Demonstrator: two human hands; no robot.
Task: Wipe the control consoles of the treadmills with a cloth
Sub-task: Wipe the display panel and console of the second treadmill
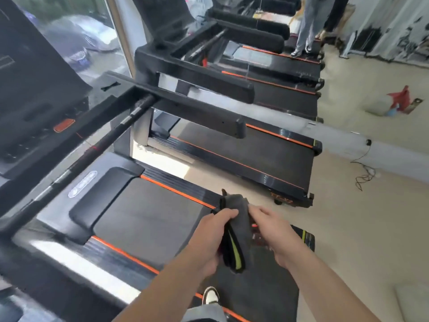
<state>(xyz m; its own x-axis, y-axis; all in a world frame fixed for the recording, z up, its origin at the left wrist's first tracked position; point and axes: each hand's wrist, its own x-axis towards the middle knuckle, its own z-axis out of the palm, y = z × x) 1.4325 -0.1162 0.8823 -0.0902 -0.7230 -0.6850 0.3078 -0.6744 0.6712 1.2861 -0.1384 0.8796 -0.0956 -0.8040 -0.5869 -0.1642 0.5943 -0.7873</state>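
Observation:
A dark grey cloth (239, 231) with a yellow-green stripe hangs folded between my hands, above the belt of the nearest treadmill. My left hand (209, 238) grips its left side with curled fingers. My right hand (271, 231) holds its right edge, fingers curled onto the fabric. The nearest treadmill's control console (32, 94) rises at the far left, dark, with an orange button (64, 125) near its lower edge. Its black handrail (197, 108) juts out to the right. Further consoles (162, 17) of the neighbouring treadmills stand behind.
Several treadmills (243, 154) with orange side stripes stand in a row by a window. A person stands at the top right (308, 26). A cable (364, 168) and a red object (399, 98) lie on the beige floor at right. My shoe (210, 296) rests on the belt.

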